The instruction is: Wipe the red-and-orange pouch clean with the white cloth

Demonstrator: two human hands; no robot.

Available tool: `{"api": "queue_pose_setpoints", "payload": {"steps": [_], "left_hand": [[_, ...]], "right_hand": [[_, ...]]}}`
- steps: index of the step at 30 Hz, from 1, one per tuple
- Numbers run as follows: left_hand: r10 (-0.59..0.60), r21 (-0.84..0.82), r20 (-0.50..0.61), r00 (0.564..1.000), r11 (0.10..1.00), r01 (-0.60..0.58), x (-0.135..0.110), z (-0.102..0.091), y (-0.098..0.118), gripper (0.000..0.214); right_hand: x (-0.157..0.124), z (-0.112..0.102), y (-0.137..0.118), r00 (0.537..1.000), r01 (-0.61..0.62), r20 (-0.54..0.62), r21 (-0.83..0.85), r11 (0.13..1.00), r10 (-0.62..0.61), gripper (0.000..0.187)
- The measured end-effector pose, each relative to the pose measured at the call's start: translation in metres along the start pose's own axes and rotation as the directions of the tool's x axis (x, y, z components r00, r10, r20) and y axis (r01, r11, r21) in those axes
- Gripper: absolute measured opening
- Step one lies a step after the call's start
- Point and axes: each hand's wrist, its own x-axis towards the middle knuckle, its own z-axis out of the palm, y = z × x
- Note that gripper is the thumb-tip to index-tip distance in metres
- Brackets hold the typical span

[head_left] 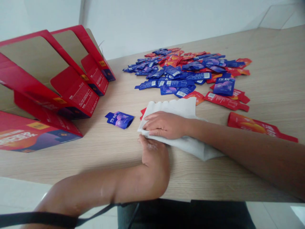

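My right hand (164, 124) lies flat, fingers together, on a white cloth (181, 108) spread on the wooden table (100, 149). My left hand (153, 152) sits just in front of it at the cloth's near edge. Its fingers are curled onto that edge and mostly hidden under the right hand. A red sachet corner (143, 112) peeks out from under the cloth's left side. A single blue sachet (119, 119) lies just left of the cloth.
A heap of several blue and red sachets (188, 71) covers the table behind the cloth. A long red sachet (257, 126) lies at the right by my forearm. Open red cardboard display boxes (54, 82) stand at the left.
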Motion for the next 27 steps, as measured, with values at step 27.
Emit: {"api": "queue_pose_setpoints", "payload": {"steps": [27], "left_hand": [[-0.073,-0.08,-0.082,0.994,0.995,0.067,-0.002,0.004,0.001,0.051]], "right_hand": [[-0.007,-0.008,0.008,0.988,-0.152,-0.046,-0.066,0.986,0.149,0.029]]}}
